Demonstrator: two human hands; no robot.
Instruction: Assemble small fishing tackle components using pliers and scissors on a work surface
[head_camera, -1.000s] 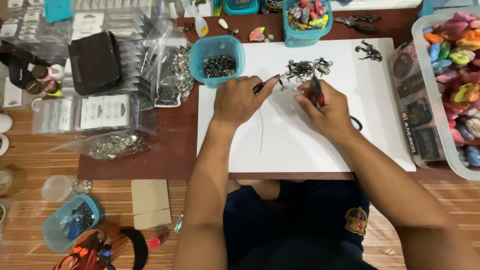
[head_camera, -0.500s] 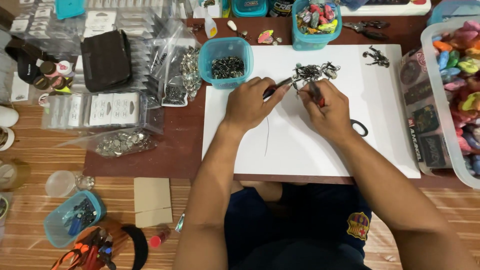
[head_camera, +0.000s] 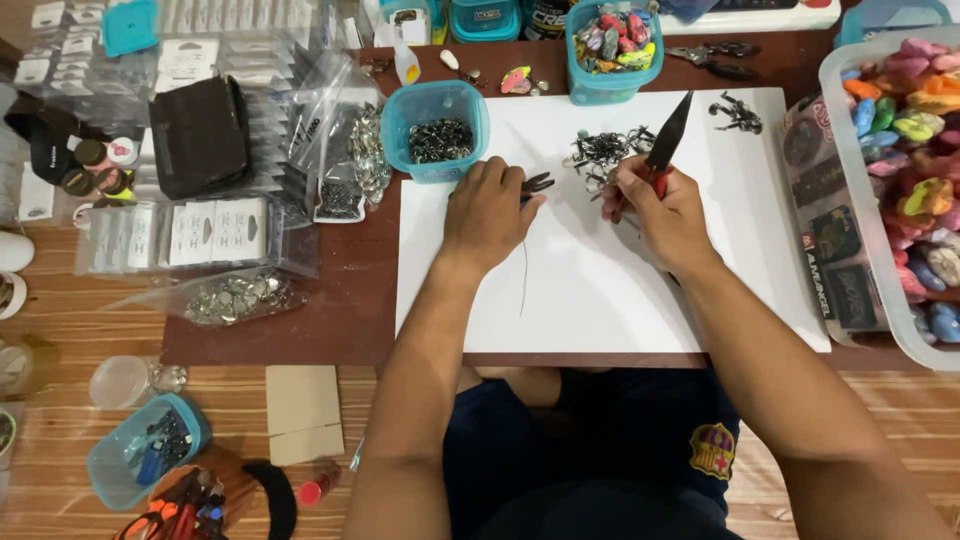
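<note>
Right hand grips pliers; left hand pinches a small dark piece, metal bits heaped just beyond the fingers.

A: What does the left hand pinch?

B: Something small and dark pokes out by its fingertips; the palm hides the rest, and it is too small to tell.

A: And the right hand?

B: It covers the red handles of the pliers; only the dark tips show above the knuckles.

A: The metal pile between the hands?

B: Single pieces cannot be made out.

A: Further right?

B: The clear bin of coloured pieces is cut off by the edge.
</note>
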